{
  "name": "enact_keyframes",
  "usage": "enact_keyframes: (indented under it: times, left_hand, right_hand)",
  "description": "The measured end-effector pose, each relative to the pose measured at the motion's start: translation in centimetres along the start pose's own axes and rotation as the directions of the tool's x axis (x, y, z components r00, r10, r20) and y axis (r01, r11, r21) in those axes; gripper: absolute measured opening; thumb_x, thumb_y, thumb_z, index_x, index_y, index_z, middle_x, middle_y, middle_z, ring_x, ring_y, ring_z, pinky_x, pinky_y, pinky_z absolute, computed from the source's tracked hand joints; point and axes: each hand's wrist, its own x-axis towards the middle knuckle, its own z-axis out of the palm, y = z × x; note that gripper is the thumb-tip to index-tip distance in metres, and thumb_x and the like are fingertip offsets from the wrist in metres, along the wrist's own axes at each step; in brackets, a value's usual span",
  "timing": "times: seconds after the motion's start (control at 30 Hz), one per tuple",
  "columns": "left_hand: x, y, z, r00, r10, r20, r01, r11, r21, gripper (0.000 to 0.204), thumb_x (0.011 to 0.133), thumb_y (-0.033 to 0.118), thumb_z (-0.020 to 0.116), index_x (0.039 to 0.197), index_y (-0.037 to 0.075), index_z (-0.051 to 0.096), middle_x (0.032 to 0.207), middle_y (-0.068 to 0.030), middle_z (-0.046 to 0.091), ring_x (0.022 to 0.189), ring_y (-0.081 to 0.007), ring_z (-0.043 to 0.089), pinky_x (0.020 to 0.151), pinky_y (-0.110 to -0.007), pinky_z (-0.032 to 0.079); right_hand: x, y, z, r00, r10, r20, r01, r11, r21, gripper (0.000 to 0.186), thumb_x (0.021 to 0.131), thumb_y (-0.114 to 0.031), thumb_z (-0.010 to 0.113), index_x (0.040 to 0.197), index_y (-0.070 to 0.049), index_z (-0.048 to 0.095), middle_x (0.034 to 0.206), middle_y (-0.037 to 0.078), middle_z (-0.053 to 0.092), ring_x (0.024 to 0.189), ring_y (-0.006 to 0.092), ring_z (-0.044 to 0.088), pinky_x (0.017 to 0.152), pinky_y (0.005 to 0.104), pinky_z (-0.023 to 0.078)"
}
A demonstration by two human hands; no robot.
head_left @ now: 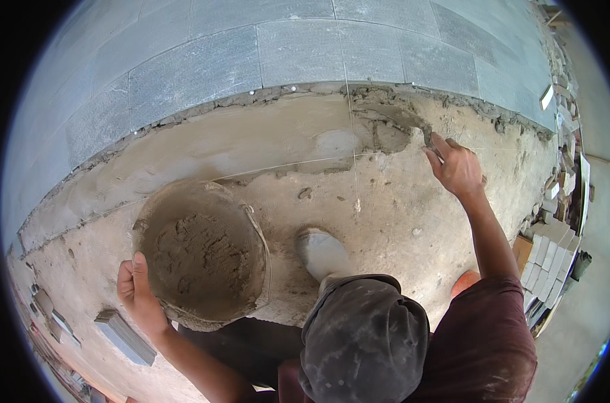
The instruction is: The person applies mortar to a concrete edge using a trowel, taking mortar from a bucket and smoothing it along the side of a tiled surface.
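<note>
- Gripping the bucket (139, 232) by its near-left rim, the person's left hand (140, 294) is clamped there, thumb over the lip; presumably this steadies the load.
- The bucket sits left of the front shoe (324, 255), just short of the smoothed strip (251, 134), probably so the supply stays within reach of both hands. Whether it rests fully on the ground or leans on the dark-clothed leg cannot be told.
- Inside it lies wet mortar (197, 252), rough on top and below the rim, leaving bare wall that likely guards against spilling.
- The wire handle (267, 258) hangs at the bucket's right side, seemingly because the rim gives the firmer hold.
- The right hand (456, 164) is wrapped around the trowel (411, 119) at its grip, arm stretched forward, which lets the blade lie low over the rough mortar patch (389, 138) beside the tiles (298, 57). Exact contact is hard to judge.
- One string (291, 163) runs along the strip's near side and another string (350, 124) crosses it, probably as straight references.
- The two hands are well apart, bucket left and trowel right, an arrangement that seems to keep the bucket out of the blade's way.
</note>
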Motion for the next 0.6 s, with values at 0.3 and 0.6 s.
enact_keyframes:
  times: [0.3, 0.6]
  left_hand:
    - [0.2, -0.6, -1.1, 0.997, -0.074, -0.013, 0.073, 0.996, -0.056, 0.045, 0.105, 0.028, 0.065, 0.072, 0.011, 0.040, 0.069, 0.0086, 0.034, 0.070, -0.0047, 0.028, 0.063, -0.024, 0.025]
    - [0.7, 0.3, 0.3, 0.999, -0.030, 0.031, 0.031, 0.999, -0.028, 0.046, 0.105, 0.029, 0.065, 0.071, 0.011, 0.039, 0.068, 0.0086, 0.033, 0.069, -0.0047, 0.028, 0.063, -0.024, 0.024]
  right_hand:
    - [-2.8, 3.8, -2.5, 0.946, -0.256, -0.197, 0.262, 0.965, 0.005, 0.036, 0.091, -0.028, 0.079, 0.113, -0.001, 0.071, 0.074, 0.010, 0.067, 0.064, 0.0274, 0.069, 0.059, 0.0374, 0.056]
    - [-0.8, 5.8, 0.6, 0.959, -0.281, 0.034, 0.283, 0.957, -0.069, 0.036, 0.094, -0.036, 0.072, 0.119, -0.010, 0.071, 0.077, 0.009, 0.067, 0.068, 0.0311, 0.069, 0.061, 0.0411, 0.057]
